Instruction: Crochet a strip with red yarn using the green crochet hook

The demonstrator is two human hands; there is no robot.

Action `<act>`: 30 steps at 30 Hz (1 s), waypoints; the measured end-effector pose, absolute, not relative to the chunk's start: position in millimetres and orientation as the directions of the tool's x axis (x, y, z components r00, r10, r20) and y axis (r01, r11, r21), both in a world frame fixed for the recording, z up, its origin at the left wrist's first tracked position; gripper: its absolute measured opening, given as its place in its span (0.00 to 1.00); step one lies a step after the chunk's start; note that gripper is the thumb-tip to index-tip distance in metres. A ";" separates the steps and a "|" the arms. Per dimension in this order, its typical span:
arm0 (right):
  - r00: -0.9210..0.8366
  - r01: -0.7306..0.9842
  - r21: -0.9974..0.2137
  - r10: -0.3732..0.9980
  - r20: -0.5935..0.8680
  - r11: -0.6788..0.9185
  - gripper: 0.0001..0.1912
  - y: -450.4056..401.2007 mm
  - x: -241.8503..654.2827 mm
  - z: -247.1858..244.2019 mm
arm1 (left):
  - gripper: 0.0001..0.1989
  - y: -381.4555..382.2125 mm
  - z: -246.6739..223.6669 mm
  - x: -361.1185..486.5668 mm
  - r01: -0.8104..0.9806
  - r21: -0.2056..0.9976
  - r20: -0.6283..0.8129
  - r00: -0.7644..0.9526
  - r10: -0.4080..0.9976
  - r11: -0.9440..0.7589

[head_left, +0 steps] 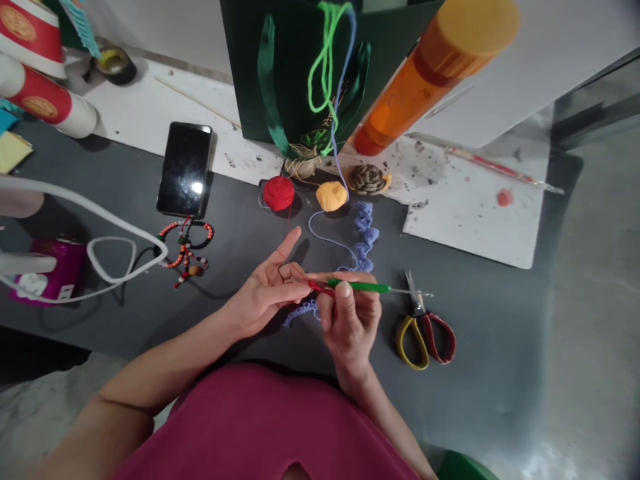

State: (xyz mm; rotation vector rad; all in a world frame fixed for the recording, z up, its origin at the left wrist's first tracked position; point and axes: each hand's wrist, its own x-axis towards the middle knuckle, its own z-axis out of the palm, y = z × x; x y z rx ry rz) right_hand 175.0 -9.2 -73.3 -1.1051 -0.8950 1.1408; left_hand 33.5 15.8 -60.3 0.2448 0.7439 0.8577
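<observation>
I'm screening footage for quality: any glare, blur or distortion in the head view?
Head view: glare spot on the black phone; orange cylinder looks stretched toward the top; gray table blurs along its right edge; red yarn stitches too small to resolve.

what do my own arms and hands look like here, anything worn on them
The left hand and right hand are both bare, with no gloves. No watch or bracelet shows at either wrist, and no sleeve covers the left forearm or right forearm. The top is plain magenta. Whether there is a ring is too small to tell.
</observation>
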 end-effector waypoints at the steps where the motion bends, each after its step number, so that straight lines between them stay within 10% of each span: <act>1: 0.214 -0.234 -0.970 0.977 0.018 0.069 0.07 -9.6 173.9 -74.1 | 0.53 15.5 -59.9 33.9 -0.595 0.485 -0.493 0.418 0.763 0.640; 14: 0.064 0.326 -0.837 0.873 0.483 0.439 0.17 -14.1 181.3 -77.7 | 0.56 10.4 -59.3 38.8 -0.621 0.551 -0.491 0.298 0.818 0.557; 30: 0.326 0.037 -0.987 0.931 0.161 0.158 0.04 -14.1 176.6 -74.6 | 0.45 13.3 -68.1 34.3 -0.640 0.403 -0.514 0.432 0.741 0.654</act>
